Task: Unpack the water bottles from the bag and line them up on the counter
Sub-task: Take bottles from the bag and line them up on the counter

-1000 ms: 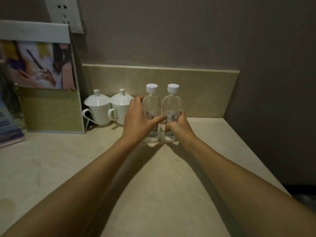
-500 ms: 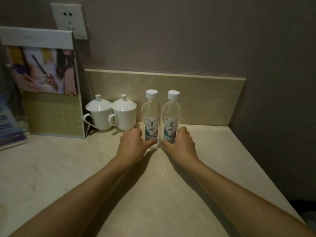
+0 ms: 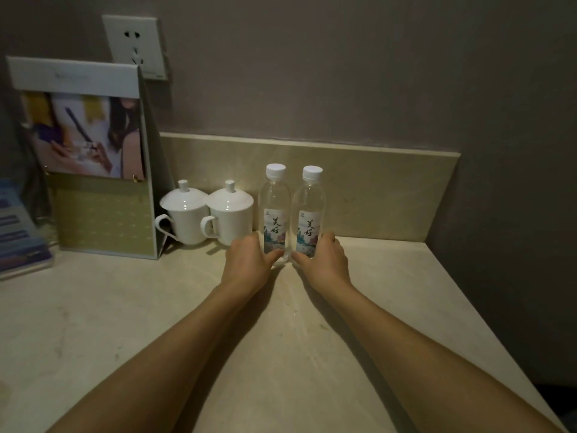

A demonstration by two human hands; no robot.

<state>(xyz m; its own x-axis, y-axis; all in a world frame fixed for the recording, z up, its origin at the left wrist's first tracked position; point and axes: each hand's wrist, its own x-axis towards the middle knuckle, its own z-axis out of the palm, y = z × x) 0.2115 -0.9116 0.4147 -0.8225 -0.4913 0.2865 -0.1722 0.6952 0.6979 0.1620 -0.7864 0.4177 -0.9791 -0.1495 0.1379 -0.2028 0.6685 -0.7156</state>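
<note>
Hands slid lower, left hand (image 3: 249,260) gripping left bottle (image 3: 274,210), right hand (image 3: 326,260) gripping right bottle (image 3: 309,214)

The pale stone counter (image 3: 296,354) carries two upright water bottles (image 3: 274,210) (image 3: 309,214) near its back edge, two lidded cups (image 3: 184,214) (image 3: 231,215) beside them, and a display stand (image 3: 103,210) toward the left.

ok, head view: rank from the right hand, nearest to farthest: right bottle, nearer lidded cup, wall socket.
From the right hand:
1. Right bottle, gripped at its base by this hand.
2. Nearer lidded cup, left of both bottles.
3. Wall socket, up on the wall, far left.
</note>
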